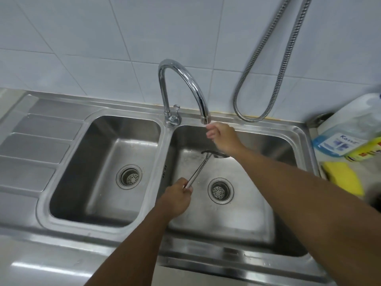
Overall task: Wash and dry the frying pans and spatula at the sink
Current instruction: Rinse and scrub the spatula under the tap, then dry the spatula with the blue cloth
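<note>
The left hand [178,196] grips the spatula [198,172] by its handle, low in the right basin of the sink [167,153], mid-frame; the right hand [223,139] curls its fingers [211,134] under the mouth of the tap [185,79], holding it or not I cannot tell, so best lift the blade beneath that spout and turn both faces.

"Kosso" on blue label [338,143] of bottle [354,122].
</note>
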`<state>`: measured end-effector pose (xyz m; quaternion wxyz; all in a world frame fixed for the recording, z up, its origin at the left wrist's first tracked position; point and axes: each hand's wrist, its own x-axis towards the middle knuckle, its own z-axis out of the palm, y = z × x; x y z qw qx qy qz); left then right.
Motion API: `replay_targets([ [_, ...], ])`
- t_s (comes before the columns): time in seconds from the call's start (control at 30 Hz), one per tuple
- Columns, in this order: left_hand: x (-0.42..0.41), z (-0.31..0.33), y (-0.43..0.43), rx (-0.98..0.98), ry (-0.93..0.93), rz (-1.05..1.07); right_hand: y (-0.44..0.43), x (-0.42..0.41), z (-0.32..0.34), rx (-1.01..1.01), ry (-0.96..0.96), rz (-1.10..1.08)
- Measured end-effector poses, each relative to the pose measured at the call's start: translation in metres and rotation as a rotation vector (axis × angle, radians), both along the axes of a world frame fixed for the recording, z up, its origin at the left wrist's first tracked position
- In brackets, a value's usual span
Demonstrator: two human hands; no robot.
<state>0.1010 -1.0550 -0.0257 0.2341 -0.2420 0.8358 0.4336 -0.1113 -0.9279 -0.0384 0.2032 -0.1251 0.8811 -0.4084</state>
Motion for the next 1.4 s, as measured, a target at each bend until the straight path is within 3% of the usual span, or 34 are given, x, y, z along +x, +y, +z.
replay_targets([
  [0.07,-0.004,0.008,0.011,0.004,0.022,-0.002,0.026,0.041,-0.018,0.103,0.066,-0.016],
  [0.13,-0.007,0.016,0.023,0.012,0.031,0.010,0.041,0.078,-0.026,0.124,0.104,-0.262],
  [0.17,-0.009,0.019,0.030,0.015,0.030,0.007,0.047,0.092,-0.022,0.066,0.032,-0.452],
  [0.23,-0.010,0.026,0.045,0.001,0.038,-0.024,0.063,0.109,-0.014,-0.219,-0.304,-0.786],
  [0.3,-0.011,0.029,0.059,-0.030,0.041,-0.076,0.082,0.114,-0.011,-0.669,-0.652,-0.881],
  [0.33,-0.012,0.029,0.065,-0.054,0.040,-0.108,0.091,0.113,-0.008,-0.864,-0.736,-0.858],
  [0.4,-0.011,0.033,0.077,-0.139,0.037,-0.163,0.107,0.110,0.001,-1.004,-0.774,-0.826],
  [0.53,-0.008,0.049,0.096,-0.357,0.028,-0.172,0.116,0.109,0.015,-0.905,-0.875,-0.779],
  [0.63,-0.008,0.059,0.105,-0.388,0.035,-0.129,0.119,0.108,0.018,-0.795,-0.849,-0.751],
  [0.77,-0.013,0.066,0.119,-0.131,-0.058,-0.133,0.135,0.112,0.023,-0.632,-0.741,-0.720],
  [0.87,-0.018,0.077,0.139,0.049,-0.216,-0.129,0.158,0.120,0.026,-0.479,-0.811,-0.449],
  [0.93,-0.020,0.080,0.151,0.017,-0.235,-0.119,0.179,0.124,0.025,-0.248,-0.686,-0.279],
  [1.0,-0.023,0.077,0.160,0.014,-0.225,-0.077,0.203,0.129,0.023,-0.050,-0.341,-0.228],
  [1.13,-0.022,0.076,0.180,0.127,-0.193,0.005,0.265,0.156,0.013,0.209,0.313,-0.341],
  [1.2,-0.021,0.073,0.193,0.149,-0.163,-0.019,0.298,0.171,0.000,0.518,0.306,-0.387],
  [1.27,-0.021,0.066,0.205,0.116,-0.120,-0.035,0.323,0.184,-0.014,0.778,0.080,-0.332],
  [1.33,-0.020,0.060,0.216,0.033,-0.076,-0.090,0.336,0.195,-0.029,0.845,0.059,-0.260],
  [1.4,-0.019,0.054,0.225,-0.025,-0.049,-0.156,0.338,0.202,-0.035,0.731,0.142,-0.268],
])
